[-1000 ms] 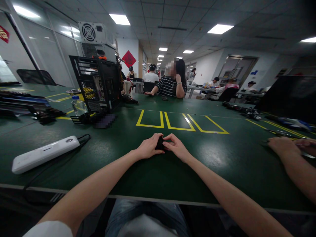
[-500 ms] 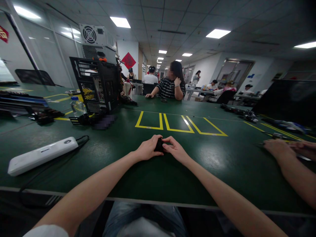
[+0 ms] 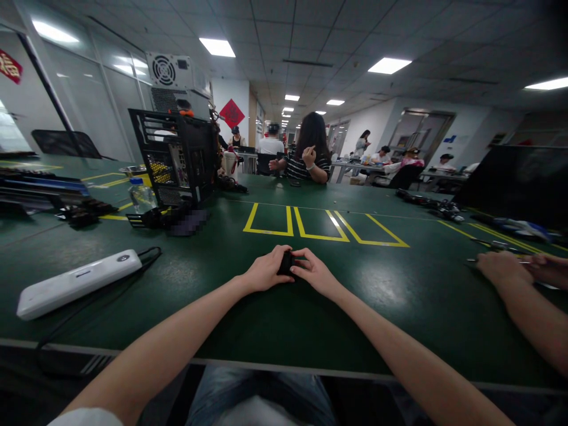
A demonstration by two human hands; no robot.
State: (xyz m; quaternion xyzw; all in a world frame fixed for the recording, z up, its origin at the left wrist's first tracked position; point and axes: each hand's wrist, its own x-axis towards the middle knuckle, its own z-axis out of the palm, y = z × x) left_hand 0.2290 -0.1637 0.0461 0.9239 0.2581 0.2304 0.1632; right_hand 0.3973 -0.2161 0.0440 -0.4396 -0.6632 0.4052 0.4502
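Note:
Both my hands rest together on the green table, a little in front of the yellow marked boxes. My left hand is curled round a small black object. My right hand pinches the same object from the other side with thumb and fingers. Most of the object is hidden between my fingers, so I cannot make out what it is.
A white power strip with a black cable lies at the left. An open black computer case stands behind it, beside a water bottle. A co-worker's hands rest at the right. A seated person is across the table.
My hands stay together on the black object, almost still. The person across the table has turned away and raised a hand to the head.

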